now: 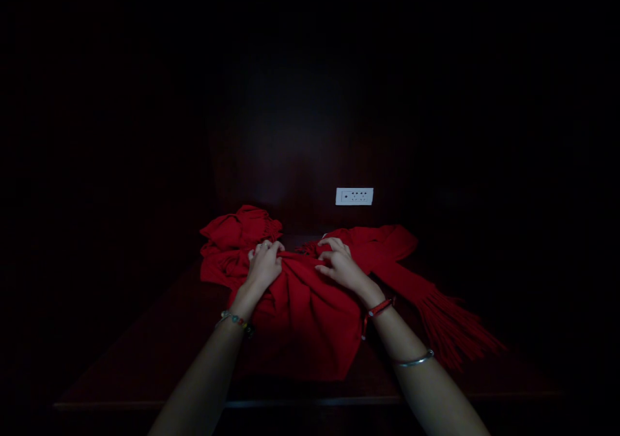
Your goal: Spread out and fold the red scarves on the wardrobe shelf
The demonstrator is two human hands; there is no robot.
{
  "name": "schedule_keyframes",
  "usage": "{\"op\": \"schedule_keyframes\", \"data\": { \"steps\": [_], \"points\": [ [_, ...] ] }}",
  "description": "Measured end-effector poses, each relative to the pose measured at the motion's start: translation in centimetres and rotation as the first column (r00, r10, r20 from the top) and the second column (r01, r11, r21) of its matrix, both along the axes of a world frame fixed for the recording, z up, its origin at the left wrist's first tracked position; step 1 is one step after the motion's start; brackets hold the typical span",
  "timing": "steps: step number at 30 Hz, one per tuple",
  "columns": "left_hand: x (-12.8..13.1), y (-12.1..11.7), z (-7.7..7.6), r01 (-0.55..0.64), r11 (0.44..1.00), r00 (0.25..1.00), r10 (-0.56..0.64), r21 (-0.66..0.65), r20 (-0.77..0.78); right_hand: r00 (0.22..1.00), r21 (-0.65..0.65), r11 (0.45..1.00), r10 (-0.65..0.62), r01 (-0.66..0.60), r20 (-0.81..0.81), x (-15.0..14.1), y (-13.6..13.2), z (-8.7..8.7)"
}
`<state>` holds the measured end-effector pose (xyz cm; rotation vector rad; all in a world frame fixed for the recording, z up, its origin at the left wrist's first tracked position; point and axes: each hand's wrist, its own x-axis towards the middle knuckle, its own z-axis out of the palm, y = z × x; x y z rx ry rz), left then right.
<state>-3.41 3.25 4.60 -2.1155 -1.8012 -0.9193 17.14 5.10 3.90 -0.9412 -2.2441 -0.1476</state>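
A red scarf [310, 320] lies bunched and creased, its lower part spread toward the front edge. My left hand [265, 265] is closed on a gathered fold at its top, the fingers curled into the cloth. Over the scarf's upper right, my right hand [340, 265] has bent fingers held apart; whether the fingertips touch the fabric is hard to see. A fringed red cloth [382, 245] stretches out to the right, with long tassels. Behind my left hand is a crumpled red heap [239, 229], also fringed. Where these red pieces join or part is unclear.
Everything rests on a dark wooden surface [159, 345] with a front edge near me. A white socket plate [354, 196] is on the dark back panel. The sides are too dark to make out.
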Motion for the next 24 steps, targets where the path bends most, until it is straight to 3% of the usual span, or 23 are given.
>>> {"op": "schedule_keyframes", "data": {
  "steps": [3,6,10,13,15,17,18,20,22,24],
  "points": [
    [1.7,-0.5,-0.6,0.249,0.967,0.967,-0.245,0.055,-0.069,1.0,0.084,0.996,0.006,-0.006,-0.003,-0.4,-0.4,0.2],
    [3.0,-0.8,-1.1,0.336,0.936,0.938,-0.322,0.107,-0.128,0.999,0.128,0.992,0.015,-0.01,-0.032,-0.4,-0.7,0.4],
    [2.3,-0.7,-0.6,0.221,0.951,0.972,-0.197,0.216,-0.126,1.0,0.097,0.995,-0.021,0.023,-0.015,0.0,-0.3,0.4],
    [0.4,-0.5,0.2,0.003,0.961,0.999,0.007,0.277,-0.035,0.997,0.033,0.997,-0.067,0.066,0.041,0.3,0.0,0.3],
    [-0.6,-0.3,0.5,-0.162,0.955,0.987,0.156,0.25,0.043,0.995,0.013,0.997,-0.082,0.081,0.056,0.3,0.0,0.2],
    [-0.8,-0.2,0.5,-0.225,0.954,0.974,0.215,0.196,0.074,0.996,0.017,0.997,-0.078,0.077,0.053,0.1,-0.2,0.3],
    [-0.7,-0.2,0.4,-0.188,0.966,0.982,0.18,0.178,0.06,0.996,0.025,0.997,-0.072,0.071,0.047,0.0,-0.3,0.3],
    [0.2,-0.4,0.0,0.001,0.987,1.0,-0.001,0.159,-0.003,0.998,0.043,0.998,-0.053,0.052,0.035,-0.2,-0.6,0.3],
    [1.3,-0.7,-0.3,0.221,0.967,0.974,-0.213,0.129,-0.073,0.999,0.047,0.998,-0.032,0.031,0.017,-0.4,-0.6,0.2],
    [2.1,-1.0,-0.5,0.344,0.934,0.936,-0.334,0.093,-0.113,1.0,0.032,0.999,-0.014,0.015,-0.013,-0.5,-0.6,0.2]
  ]
}}
